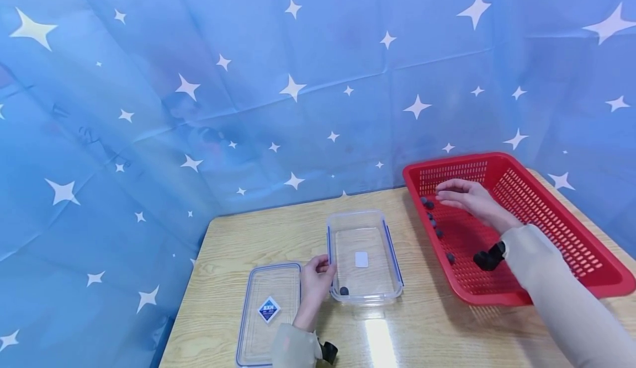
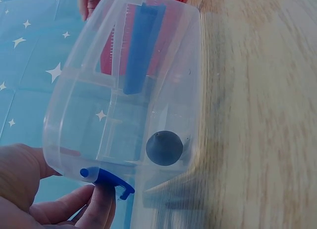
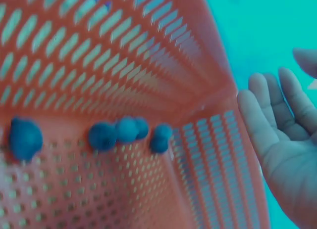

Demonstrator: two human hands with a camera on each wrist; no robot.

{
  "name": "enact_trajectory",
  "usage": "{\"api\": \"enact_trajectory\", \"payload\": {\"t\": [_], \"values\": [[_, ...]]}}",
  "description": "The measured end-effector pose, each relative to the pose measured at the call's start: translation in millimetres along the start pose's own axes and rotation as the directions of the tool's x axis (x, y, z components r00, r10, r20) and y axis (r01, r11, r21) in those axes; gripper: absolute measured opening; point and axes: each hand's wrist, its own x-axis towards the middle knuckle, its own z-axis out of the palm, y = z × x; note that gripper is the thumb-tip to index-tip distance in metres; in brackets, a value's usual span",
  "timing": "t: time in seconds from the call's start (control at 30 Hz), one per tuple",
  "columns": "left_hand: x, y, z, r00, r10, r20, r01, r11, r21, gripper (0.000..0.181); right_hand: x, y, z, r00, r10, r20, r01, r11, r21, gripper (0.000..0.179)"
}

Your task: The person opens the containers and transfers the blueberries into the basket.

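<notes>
A clear plastic food box (image 1: pixel 365 238) with blue side clips stands on the table, one dark blueberry (image 2: pixel 164 148) in its near left corner. My left hand (image 1: pixel 316 282) grips the box's left side, thumb at the rim and fingers under the blue clip (image 2: pixel 108 180). Over the far part of a red plastic basket (image 1: pixel 462 235) hovers my right hand (image 1: pixel 472 200), its fingers slightly bent and apart, with nothing seen in it. Several blueberries (image 3: pixel 103 136) lie along the basket's left side, below that hand.
A clear lid (image 1: pixel 273 285) with blue edging and a diamond-shaped label lies left of the box, partly behind the left wrist. The wooden table (image 1: pixel 238 235) ends at a blue curtain (image 1: pixel 308 108) with white stars. The basket's raised rim (image 1: pixel 566 218) surrounds the right forearm's reach.
</notes>
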Motion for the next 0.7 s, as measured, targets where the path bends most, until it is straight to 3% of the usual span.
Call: {"api": "enact_trajectory", "payload": {"t": [0.23, 0.7], "values": [[0.4, -0.2, -0.2, 1.000, 0.006, 0.004, -0.006, 1.000, -0.001, 0.022, 1.5, -15.2, 22.9, 0.999, -0.039, 0.013, 0.040, 0.998, -0.058, 0.033], [0.3, -0.8, 0.6, 1.000, 0.001, -0.002, -0.001, 1.000, 0.005, 0.021, -10.1, -39.7, 79.3, 0.999, -0.048, 0.022, 0.051, 0.986, -0.158, 0.037]]}}
